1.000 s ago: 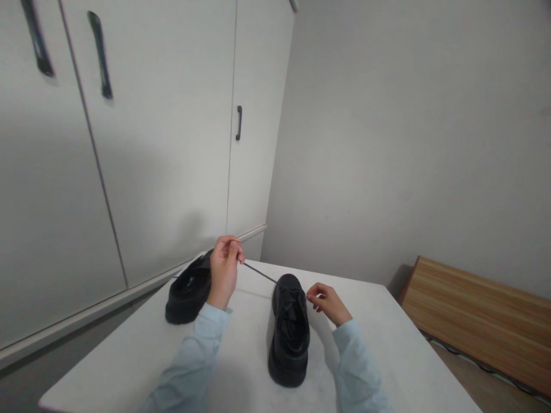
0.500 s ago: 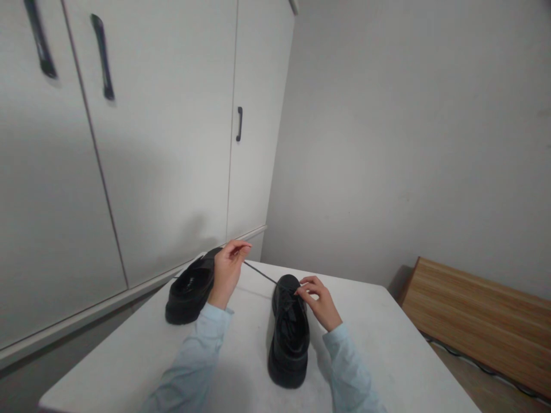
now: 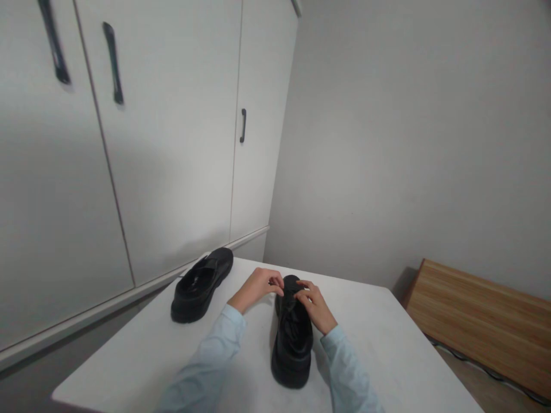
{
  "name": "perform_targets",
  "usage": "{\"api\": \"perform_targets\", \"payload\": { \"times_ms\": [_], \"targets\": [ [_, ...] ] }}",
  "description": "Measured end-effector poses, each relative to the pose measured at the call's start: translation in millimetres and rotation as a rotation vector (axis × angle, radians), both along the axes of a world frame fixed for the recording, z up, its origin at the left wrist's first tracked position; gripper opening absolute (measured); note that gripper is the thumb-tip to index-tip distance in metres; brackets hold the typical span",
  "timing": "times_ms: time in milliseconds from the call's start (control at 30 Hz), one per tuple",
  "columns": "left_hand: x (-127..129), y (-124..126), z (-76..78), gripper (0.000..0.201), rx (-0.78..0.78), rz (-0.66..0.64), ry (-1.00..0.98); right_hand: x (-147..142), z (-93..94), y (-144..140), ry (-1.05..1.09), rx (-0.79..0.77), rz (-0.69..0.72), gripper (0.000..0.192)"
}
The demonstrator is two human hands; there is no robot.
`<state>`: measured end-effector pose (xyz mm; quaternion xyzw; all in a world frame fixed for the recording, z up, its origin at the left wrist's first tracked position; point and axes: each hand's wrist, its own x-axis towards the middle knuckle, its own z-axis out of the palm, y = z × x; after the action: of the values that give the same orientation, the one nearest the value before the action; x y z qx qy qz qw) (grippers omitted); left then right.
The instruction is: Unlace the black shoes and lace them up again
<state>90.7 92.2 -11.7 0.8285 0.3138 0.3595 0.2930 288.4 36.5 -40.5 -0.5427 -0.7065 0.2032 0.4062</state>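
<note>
A black lace-up shoe (image 3: 291, 344) stands upright on the white table, its toe pointing away from me. My left hand (image 3: 260, 285) reaches to the left side of its lacing, thumb and fingertips drawn together. From the other side, my right hand (image 3: 314, 304) bends over the lacing with thumb and forefinger pinched at the shoe's upper. Whatever lies between either set of fingertips is too small and dark to make out. The second black shoe (image 3: 193, 301) rests to the left, untouched, with its opening towards me.
The white table (image 3: 379, 350) carries both shoes. White cupboard doors (image 3: 181, 143) with black handles rise along its left side, and a grey wall (image 3: 387, 143) is behind. At the right stands a low wood-grain panel (image 3: 477, 315) with a dark cable along its lower edge.
My left hand has come down and right from beside the far-left shoe to the nearer shoe's lacing. The lace stretched taut from it is no longer visible. My right hand stays at the shoe.
</note>
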Motion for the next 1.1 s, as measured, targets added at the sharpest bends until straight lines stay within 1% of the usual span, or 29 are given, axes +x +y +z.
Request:
{"api": "perform_targets", "payload": {
  "times_ms": [133,267,367,500,667,867,967,1100],
  "targets": [
    [3.8,2.9,-7.6,0.019,-0.017,-0.013,0.036,-2.1,-3.9,3.5,0.020,-0.046,-0.029,0.024],
    [7.0,3.4,-11.6,0.020,-0.011,0.019,0.066,-3.2,-9.0,8.3,0.060,-0.070,-0.048,0.024],
    [10.5,2.5,-13.4,0.022,-0.026,0.028,0.031,-2.3,-12.3,12.0,0.101,-0.086,-0.034,0.024],
    [12.4,1.2,-14.2,0.025,-0.067,0.004,-0.015,0.0,-14.4,16.0,0.179,-0.114,-0.012,0.022],
    [10.6,0.9,-12.9,0.026,-0.076,0.010,0.057,1.1,-14.5,17.4,0.225,-0.137,0.002,0.023],
    [13.5,-1.0,-10.5,0.024,-0.020,0.029,0.021,0.1,-18.7,19.0,0.244,-0.122,-0.015,0.023],
    [8.7,-0.6,-9.9,0.020,-0.096,-0.003,0.043,-0.4,-19.7,19.7,0.241,-0.124,-0.007,0.022],
    [-2.0,0.0,-10.1,0.021,-0.304,-0.121,0.038,-0.8,-18.8,19.8,0.221,-0.126,0.007,0.024]
  ]
}}
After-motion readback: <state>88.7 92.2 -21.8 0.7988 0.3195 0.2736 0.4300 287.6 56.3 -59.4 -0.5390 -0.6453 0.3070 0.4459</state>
